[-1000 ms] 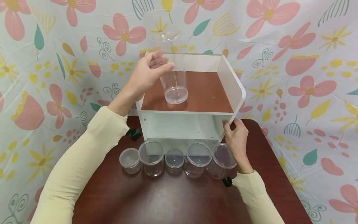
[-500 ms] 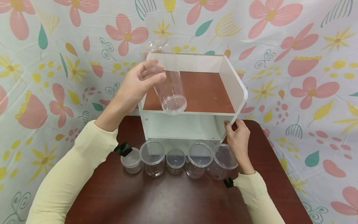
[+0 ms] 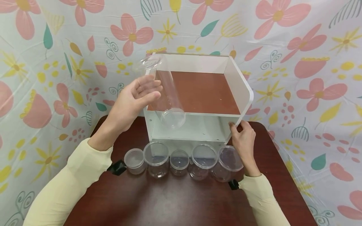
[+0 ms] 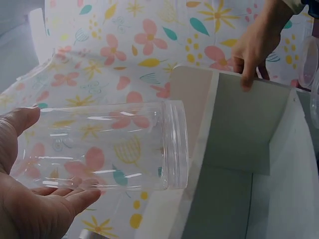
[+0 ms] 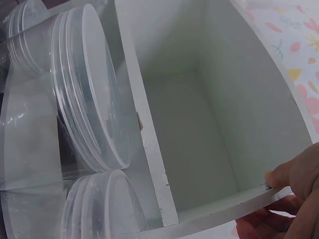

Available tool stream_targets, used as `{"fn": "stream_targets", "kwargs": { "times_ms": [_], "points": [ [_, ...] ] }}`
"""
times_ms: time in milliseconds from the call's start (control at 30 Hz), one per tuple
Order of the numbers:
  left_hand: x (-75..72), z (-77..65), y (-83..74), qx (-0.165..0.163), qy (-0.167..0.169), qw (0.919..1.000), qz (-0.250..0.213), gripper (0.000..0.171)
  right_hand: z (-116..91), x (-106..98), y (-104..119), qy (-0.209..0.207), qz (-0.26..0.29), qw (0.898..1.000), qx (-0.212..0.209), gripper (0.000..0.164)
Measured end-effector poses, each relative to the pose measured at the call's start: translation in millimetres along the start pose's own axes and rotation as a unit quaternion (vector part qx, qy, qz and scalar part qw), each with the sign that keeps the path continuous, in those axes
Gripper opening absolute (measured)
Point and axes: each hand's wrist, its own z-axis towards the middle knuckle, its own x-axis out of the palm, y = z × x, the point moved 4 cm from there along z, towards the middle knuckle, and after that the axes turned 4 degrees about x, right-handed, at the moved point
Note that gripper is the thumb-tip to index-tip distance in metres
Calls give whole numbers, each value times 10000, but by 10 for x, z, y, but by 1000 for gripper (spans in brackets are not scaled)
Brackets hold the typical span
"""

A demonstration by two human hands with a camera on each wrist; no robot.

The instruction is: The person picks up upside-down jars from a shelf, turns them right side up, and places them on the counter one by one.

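My left hand (image 3: 128,102) grips a tall clear plastic jar (image 3: 169,94), which is tilted in front of the white shelf unit (image 3: 195,114). In the left wrist view, fingers and thumb curl round the jar (image 4: 99,144), with its ridged, lid-like end away from the palm. My right hand (image 3: 244,141) pinches the front edge of the shelf unit's right side panel. The right wrist view shows thumb and fingers of the right hand (image 5: 294,194) on either side of that panel.
Several lidded clear jars (image 3: 156,157) stand in a row before the shelf unit on the dark red-brown table (image 3: 169,201). The unit has a brown top surface (image 3: 203,91) with low white walls and an open compartment (image 3: 198,127) below. A flowered cloth (image 3: 311,78) hangs behind.
My left hand has moved left and down with the jar, whose lower end now overlaps the open compartment in view. The jar tilts more. My right hand keeps its hold on the panel.
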Motion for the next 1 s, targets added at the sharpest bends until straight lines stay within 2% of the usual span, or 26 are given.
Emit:
{"fn": "stream_targets", "kwargs": {
  "times_ms": [467,1000],
  "points": [
    [28,-298,163,-115,-43,9988,-478,61,3,-3,23,-6,3,9998,174,17],
    [117,-471,454,-87,-42,9969,-776,61,2,14,-2,-83,118,9994,312,19]
  ]
}}
